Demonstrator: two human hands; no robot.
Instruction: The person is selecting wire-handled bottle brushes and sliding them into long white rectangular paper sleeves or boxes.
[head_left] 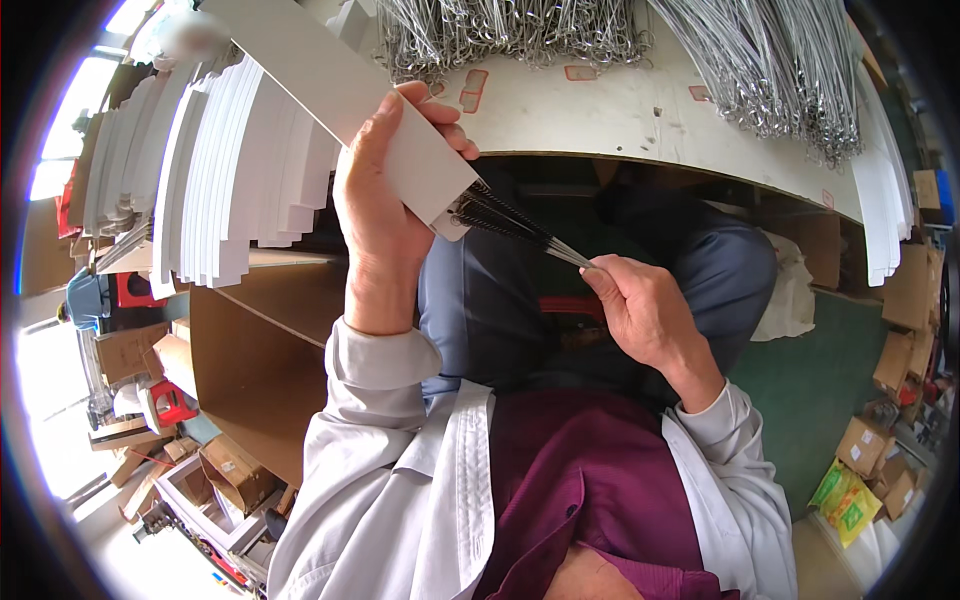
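we see the left hand clamped around a long, narrow white carton, thumb over its upper face, fingers wrapped to the far edge. carton is tilted, running from the top left of view down to its near end, above the lap and just off the table's edge. we see the right hand pinching a bundle of thin wire rods between thumb and fingers; their dark, ribbed ends fan out at the carton's near end, beside a small flap. can't tell how far in they go. we note a pale table ahead, with a heap of looped metal wires at the back and a splayed wire bundle on the right. on the left we get a row of upright white cartons, near the left forearm, and below it a big open brown cardboard box. far right, we have more white cardboard pieces by the table's end, plus a yellow-green bag lower down.
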